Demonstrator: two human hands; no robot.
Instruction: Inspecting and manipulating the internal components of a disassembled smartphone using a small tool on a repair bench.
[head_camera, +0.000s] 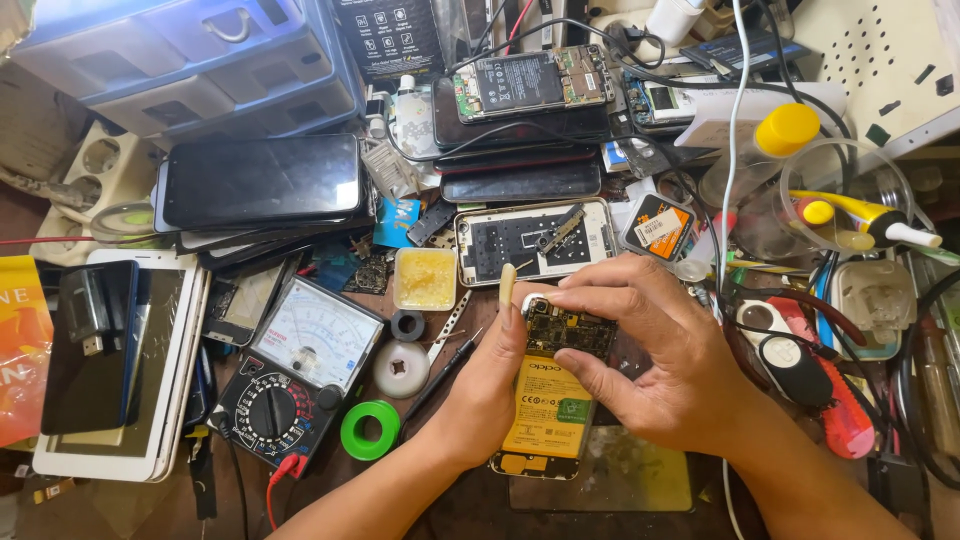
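Gripping the opened phone (548, 400), left hand (487, 390) and right hand (655, 355) hide its edges.

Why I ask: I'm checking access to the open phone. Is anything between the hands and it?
Nothing visible is. The left hand grips the opened phone from the side, and the right hand has its fingertips on the circuit board at the top.

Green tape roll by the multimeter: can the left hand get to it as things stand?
Probably not freely: the left hand cradles the opened phone. The green tape roll itself lies uncovered just beside that wrist.
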